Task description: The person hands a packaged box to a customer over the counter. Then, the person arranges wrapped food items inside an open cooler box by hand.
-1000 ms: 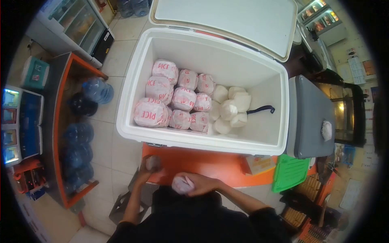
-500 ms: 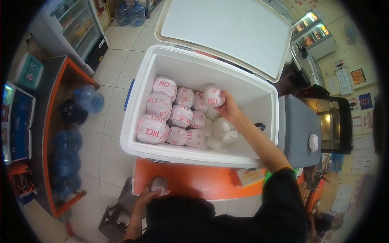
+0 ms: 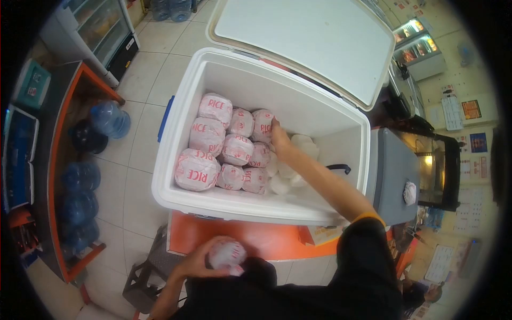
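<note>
Inside the open white cooler, my right hand is closed round a wrapped rice pack in the back row. That pack sits beside another printed pack. Several more packs marked RICE fill the left part of the cooler. Plain white bundles lie right of my right hand, partly hidden by my forearm. My left hand holds a wrapped rice pack low in front of my body, near the orange table.
The cooler's raised lid leans back. A dark curved handle is at the cooler's right end. Right of it stands a grey box with a small wrapped pack on top. Blue water bottles and a stool are at the left.
My right hand has carried its pack from in front of my body into the cooler, then lower and left against the back row. My left hand has moved right with its pack.
</note>
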The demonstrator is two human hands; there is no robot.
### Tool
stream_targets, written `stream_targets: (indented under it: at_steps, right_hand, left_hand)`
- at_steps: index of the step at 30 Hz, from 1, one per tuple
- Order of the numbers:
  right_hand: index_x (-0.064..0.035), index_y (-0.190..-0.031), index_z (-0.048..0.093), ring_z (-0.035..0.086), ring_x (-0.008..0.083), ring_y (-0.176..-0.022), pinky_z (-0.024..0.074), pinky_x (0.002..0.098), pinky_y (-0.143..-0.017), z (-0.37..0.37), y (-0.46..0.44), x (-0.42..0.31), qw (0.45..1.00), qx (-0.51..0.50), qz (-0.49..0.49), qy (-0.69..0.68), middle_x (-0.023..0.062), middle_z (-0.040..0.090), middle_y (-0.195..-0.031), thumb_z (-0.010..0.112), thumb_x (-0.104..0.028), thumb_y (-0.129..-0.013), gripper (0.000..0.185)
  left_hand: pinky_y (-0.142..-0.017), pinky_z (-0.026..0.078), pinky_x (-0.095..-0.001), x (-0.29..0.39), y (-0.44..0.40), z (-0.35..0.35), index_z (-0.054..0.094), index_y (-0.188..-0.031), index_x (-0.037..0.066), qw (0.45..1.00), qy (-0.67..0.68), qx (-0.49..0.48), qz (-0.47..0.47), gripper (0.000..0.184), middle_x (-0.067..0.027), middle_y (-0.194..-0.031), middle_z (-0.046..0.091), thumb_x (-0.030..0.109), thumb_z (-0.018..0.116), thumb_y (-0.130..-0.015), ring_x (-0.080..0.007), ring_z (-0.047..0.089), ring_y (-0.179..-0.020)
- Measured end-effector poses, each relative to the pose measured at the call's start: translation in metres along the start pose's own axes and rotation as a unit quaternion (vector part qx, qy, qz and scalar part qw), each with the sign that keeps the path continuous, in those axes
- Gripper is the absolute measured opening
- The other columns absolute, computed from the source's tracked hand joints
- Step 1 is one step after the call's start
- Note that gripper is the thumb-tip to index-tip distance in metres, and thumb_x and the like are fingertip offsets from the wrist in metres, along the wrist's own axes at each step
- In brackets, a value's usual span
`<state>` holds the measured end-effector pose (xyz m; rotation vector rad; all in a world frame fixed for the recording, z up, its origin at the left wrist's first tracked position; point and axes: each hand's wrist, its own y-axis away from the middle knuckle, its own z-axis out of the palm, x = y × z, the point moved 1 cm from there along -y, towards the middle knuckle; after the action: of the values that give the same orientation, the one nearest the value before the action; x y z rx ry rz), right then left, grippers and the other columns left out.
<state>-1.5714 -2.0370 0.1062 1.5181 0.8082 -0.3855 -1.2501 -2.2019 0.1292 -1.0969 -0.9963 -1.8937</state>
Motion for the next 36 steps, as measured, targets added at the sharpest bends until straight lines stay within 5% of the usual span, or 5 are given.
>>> stream_targets:
  at_steps: [9,12,25,30,36]
  right_hand:
    - [-0.0086,-0.137,0.039,0.051,0.0211,-0.117,0.0375,0.0373,-0.100,-0.054,0.170,-0.032,0.913,-0.325,-0.192,-0.158,0.0112,0.053,-0.125,0.042,-0.037,-0.098,0.049]
    - [-0.0064,-0.135,0.042,0.054,0.0204,-0.114,0.0388,0.0366,-0.102,-0.037,0.206,-0.016,0.929,-0.197,-0.201,-0.240,0.0081,0.055,-0.124,0.050,-0.031,-0.097,0.046]
    - [0.0016,-0.125,0.046,0.055,0.0195,-0.111,0.0454,0.0330,-0.093,-0.011,0.029,0.005,0.971,-0.156,-0.139,-0.112,0.0142,0.055,-0.124,0.064,-0.034,-0.090,0.054]
    - [0.0015,-0.109,0.051,0.057,0.0160,-0.084,0.0515,0.0338,-0.078,0.033,0.004,-0.003,0.829,0.193,-0.432,0.299,0.0139,0.060,-0.099,0.068,-0.032,-0.087,0.043]
    - [-0.0015,-0.111,0.052,0.057,0.0202,-0.084,0.0475,0.0319,-0.076,0.011,-0.001,0.004,0.918,-0.032,-0.365,0.152,0.0146,0.059,-0.094,0.064,-0.021,-0.088,0.033]
  left_hand:
    - [-0.090,0.046,-0.0432,0.155,-0.094,0.038,0.045,-0.129,0.007,0.821,-0.344,0.296,0.344,0.082,-0.0194,-0.122,0.048,0.013,0.082,-0.057,-0.0401,0.052,-0.104]
    - [-0.094,0.042,-0.0457,0.165,-0.148,0.043,0.043,-0.133,0.009,0.818,-0.343,0.299,0.352,0.083,-0.0216,-0.126,0.043,0.012,0.080,-0.059,-0.0411,0.048,-0.109]
    - [-0.089,0.044,-0.0382,0.173,-0.086,-0.042,0.055,-0.113,0.001,0.683,-0.693,0.229,-0.035,0.053,-0.0139,-0.108,0.058,0.024,0.075,-0.069,-0.0292,0.053,-0.103]
    - [-0.085,0.045,-0.0378,0.157,-0.103,-0.051,0.059,-0.101,0.000,0.633,-0.747,0.201,-0.027,0.054,-0.0137,-0.099,0.061,0.036,0.077,-0.064,-0.0279,0.054,-0.101]
    - [-0.080,0.046,-0.0399,0.167,-0.116,-0.069,0.061,-0.091,-0.002,0.615,-0.778,0.116,-0.045,0.059,-0.0137,-0.090,0.061,0.045,0.076,-0.058,-0.0294,0.052,-0.103]
